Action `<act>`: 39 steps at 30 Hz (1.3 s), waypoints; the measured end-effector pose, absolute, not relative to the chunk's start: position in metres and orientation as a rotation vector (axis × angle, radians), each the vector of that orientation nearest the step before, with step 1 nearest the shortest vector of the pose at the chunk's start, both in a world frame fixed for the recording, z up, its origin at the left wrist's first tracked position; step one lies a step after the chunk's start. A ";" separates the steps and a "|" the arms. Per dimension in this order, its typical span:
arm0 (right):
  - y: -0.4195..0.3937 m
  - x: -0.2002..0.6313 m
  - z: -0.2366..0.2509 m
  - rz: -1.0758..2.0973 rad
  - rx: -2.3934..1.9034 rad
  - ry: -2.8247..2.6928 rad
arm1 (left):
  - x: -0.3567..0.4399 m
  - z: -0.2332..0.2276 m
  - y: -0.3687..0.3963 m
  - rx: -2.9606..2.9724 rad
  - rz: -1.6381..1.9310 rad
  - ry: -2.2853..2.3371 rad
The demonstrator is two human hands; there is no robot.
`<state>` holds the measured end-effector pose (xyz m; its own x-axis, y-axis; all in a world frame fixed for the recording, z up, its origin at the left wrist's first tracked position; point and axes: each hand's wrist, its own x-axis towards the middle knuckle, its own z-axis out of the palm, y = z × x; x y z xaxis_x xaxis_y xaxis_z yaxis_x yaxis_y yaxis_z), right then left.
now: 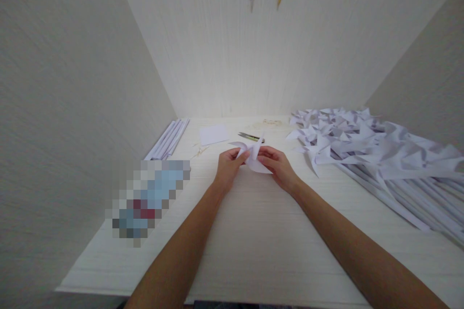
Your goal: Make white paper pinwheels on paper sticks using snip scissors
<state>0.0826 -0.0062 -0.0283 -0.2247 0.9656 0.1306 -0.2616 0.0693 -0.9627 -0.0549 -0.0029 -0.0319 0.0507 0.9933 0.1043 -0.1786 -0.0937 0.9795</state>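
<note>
Between my two hands is a white paper pinwheel (255, 160), its folded blades spreading up, left and down to the right. My left hand (229, 166) grips its left side, with the thumb pressed near the middle. On the other side my right hand (277, 164) pinches the right part, its fingers partly behind the paper. Just beyond the pinwheel, a pair of scissors (251, 137) lies on the table, partly covered by a blade. A flat white sheet of paper (213, 135) rests to the left of the scissors.
Many white paper pinwheels (337, 140) with rolled paper sticks (406, 195) are heaped at the right. Rolled paper tubes (169, 137) lie at the back left, near a blurred-out item (155, 198). Thin pale strands (200, 151) lie on the white table (239, 251). Walls enclose the back and sides.
</note>
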 end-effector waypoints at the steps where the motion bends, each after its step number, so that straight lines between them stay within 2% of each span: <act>1: -0.007 0.082 -0.028 1.433 -0.793 -1.251 | -0.055 -0.032 -0.003 1.178 1.313 0.990; 11: -0.006 0.078 -0.031 1.419 -0.891 -1.170 | -0.049 -0.030 -0.005 1.323 1.320 1.036; 17: -0.007 0.076 -0.031 1.412 -0.949 -1.071 | -0.048 -0.029 -0.008 1.496 1.463 1.078; 28: -0.004 0.075 -0.030 1.462 -0.802 -0.985 | -0.041 -0.025 -0.012 1.497 1.490 1.092; 33: -0.002 0.076 -0.028 1.539 -0.839 -0.832 | -0.045 -0.020 0.000 1.456 1.559 1.263; 35: -0.002 0.078 -0.027 1.565 -0.861 -0.774 | -0.057 -0.009 0.015 1.544 1.599 1.461; 36: -0.002 0.079 -0.026 1.574 -0.867 -0.748 | -0.067 -0.002 0.024 1.631 1.529 1.670; 38: -0.002 0.080 -0.025 1.587 -0.867 -0.706 | -0.093 0.009 0.045 1.919 1.052 2.191; 39: -0.001 0.080 -0.025 1.594 -0.865 -0.691 | -0.108 0.014 0.055 1.953 0.948 2.268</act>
